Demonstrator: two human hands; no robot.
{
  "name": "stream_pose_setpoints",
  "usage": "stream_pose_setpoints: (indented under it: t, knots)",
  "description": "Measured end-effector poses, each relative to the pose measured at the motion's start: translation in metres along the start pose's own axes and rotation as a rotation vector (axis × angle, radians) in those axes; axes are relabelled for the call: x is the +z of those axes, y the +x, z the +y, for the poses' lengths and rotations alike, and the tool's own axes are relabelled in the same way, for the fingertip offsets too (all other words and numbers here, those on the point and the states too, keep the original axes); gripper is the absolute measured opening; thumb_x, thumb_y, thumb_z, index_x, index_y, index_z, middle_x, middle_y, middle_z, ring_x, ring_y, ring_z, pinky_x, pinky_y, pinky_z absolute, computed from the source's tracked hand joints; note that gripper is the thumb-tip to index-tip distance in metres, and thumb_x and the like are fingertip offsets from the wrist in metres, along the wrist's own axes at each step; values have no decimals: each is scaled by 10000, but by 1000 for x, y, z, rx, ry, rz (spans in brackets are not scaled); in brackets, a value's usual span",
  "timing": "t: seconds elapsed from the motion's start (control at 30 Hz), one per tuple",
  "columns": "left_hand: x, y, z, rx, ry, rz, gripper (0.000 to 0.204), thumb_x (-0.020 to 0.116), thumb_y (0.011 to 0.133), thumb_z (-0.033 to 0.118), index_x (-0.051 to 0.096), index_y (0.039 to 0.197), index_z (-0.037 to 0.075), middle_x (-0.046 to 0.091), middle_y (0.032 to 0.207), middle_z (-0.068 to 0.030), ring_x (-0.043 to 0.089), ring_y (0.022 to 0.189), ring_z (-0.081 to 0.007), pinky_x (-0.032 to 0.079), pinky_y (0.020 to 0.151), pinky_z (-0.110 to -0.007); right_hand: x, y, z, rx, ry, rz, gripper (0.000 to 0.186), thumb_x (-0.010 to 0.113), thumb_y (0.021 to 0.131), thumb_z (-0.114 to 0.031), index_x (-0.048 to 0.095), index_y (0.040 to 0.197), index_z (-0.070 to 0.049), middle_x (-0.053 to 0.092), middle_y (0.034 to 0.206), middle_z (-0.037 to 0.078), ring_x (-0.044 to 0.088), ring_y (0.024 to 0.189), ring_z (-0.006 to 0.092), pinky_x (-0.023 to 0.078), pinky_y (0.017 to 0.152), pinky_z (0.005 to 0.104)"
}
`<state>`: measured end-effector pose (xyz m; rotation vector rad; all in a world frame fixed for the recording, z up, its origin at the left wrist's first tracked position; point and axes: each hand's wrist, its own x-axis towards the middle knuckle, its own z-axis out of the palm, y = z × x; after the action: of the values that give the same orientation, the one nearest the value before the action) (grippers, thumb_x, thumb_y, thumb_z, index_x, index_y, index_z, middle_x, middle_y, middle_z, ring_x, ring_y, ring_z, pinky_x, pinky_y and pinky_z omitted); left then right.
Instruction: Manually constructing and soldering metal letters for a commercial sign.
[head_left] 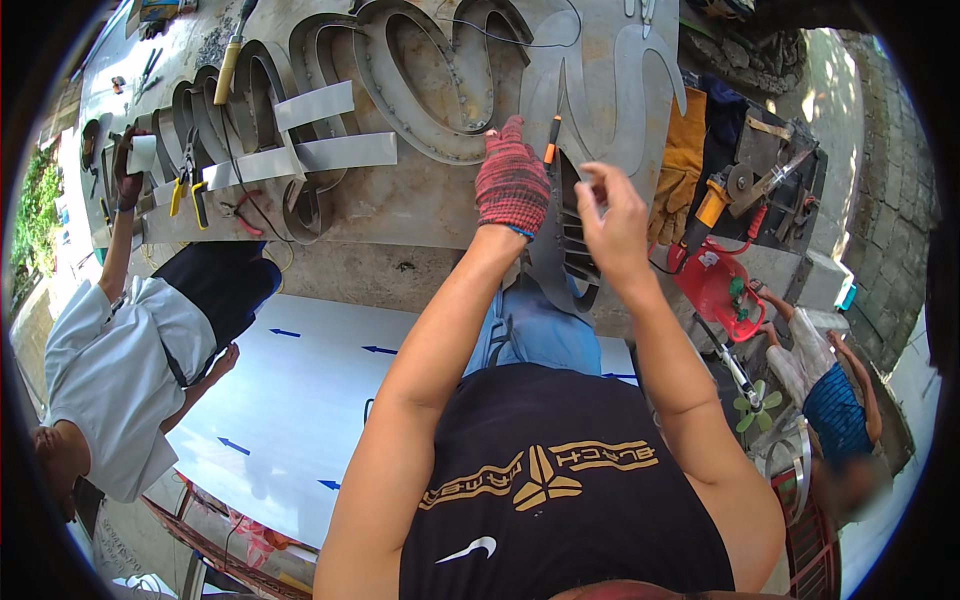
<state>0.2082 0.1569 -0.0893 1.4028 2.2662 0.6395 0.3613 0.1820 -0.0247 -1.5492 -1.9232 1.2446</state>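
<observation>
Red-black knit-gloved left hand [513, 185], bare right hand [614, 220] apart beside dark-grey curved metal piece [545, 265], near edge of grey metal desk [420, 205].
Probably positioning; next likely needs steady placement. Both grips unclear.

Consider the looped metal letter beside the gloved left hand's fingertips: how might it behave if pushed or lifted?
The looped metal letter would probably stay stiff, since thin walls follow its curves. Lying broad side down on the table, it seems unlikely to roll. Its large open middle suggests it may be light for its size.
</observation>
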Motion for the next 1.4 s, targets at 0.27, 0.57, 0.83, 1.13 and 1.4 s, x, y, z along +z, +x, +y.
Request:
stream_pose_setpoints:
  t: [0.27,0.57,0.83,1.13,1.4]
  knots:
    - [3,40,1,-255,146,-388,845,748,855,177,301,1552,7,527,1411,-329,682,1117,-408,569,933,-469,77,-61,4,7,-171,-141,482,726,883,-69,530,1309,43,544,1208,205,650,979,411,542,816,488]
    - [7,56,-17,-25,339,-273,545,684,866,171,567,1382,38,682,1142,-211,709,986,-374,557,864,-470,105,-51,19,36,-265,-174,330,686,873,-40,542,1164,18,537,1179,207,633,1027,440,550,790,527]
    - [3,55,-13,-80,247,-218,423,644,888,162,623,1287,23,709,1025,-187,720,933,-359,572,813,-464,116,-42,20,84,-291,-263,652,706,877,-82,424,1458,8,531,1209,188,615,1087,390,566,837,476]
    - [5,63,-19,-98,239,-302,399,646,889,200,646,1259,49,711,1020,-181,723,913,-365,565,792,-475,122,-45,20,125,-214,-249,715,651,846,22,370,1503,48,480,1335,235,588,1162,443,551,900,496]
    - [2,77,-26,15,130,-226,306,594,972,300,705,1181,106,744,1029,-174,716,936,-388,539,846,-480,119,-52,27,95,-292,-157,844,638,809,57,317,1587,-4,495,1329,198,598,1155,418,580,847,481]
